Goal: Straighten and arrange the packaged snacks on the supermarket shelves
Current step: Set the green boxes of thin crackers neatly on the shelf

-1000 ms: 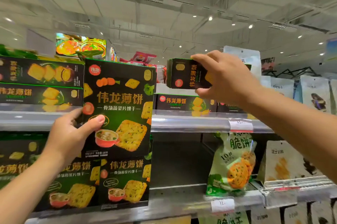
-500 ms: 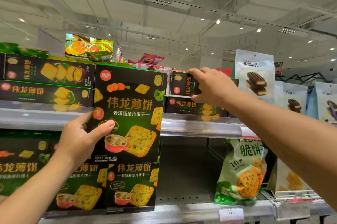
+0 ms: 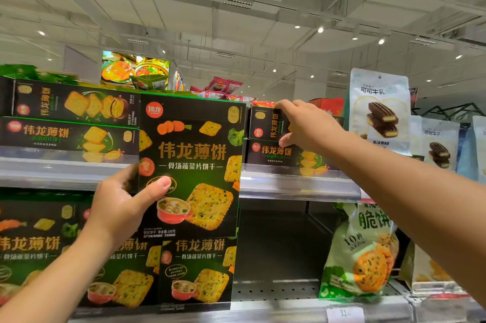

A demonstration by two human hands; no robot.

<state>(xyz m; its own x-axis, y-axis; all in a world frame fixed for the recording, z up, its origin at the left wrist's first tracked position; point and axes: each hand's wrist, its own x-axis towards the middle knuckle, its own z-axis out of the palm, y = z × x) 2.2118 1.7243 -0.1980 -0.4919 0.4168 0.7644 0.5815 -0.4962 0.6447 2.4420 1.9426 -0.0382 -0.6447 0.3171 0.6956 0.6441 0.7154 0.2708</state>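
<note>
My left hand holds a tall cracker box upright in front of the upper shelf, thumb pressed across its front face and fingers curled behind its left edge. The box's top rises above that shelf's rim and its bottom overlaps the row of matching boxes standing on the shelf below.

Just right of the held box, my right hand grips a small dark box lying on its side, fingers hooked over its top and thumb under its lower edge. It sits on top of another flat box, which rests on the upper shelf.

Left of the held box, two more flat boxes are stacked on the same shelf. Further right of my right hand stand white snack bags showing chocolate biscuits. Below them, on the lower shelf, a green cracker bag leans beside an open stretch of perforated shelving.
</note>
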